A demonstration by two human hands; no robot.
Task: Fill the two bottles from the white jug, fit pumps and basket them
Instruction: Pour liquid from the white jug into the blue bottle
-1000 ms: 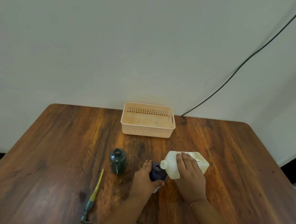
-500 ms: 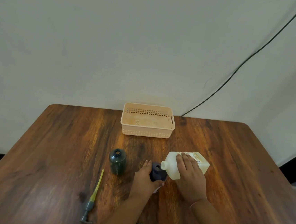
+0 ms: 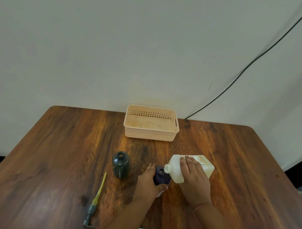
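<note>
Two hands share the pour: the right hand (image 3: 194, 181) grasps the tilted white plastic jug (image 3: 190, 169), spout over the dark blue bottle (image 3: 161, 176), which the left hand (image 3: 149, 184) clasps steady (against tipping) mid-table, beside the green bottle (image 3: 120, 165).

on the table (image 3: 232, 177) we see the basket (image 3: 150, 135) at the far edge. nearer us stand two bottles, one (image 3: 120, 165) left of the other (image 3: 161, 176); the jug (image 3: 176, 172) lies tipped to the right bottle's mouth. a pump (image 3: 94, 201) lies front left.
</note>
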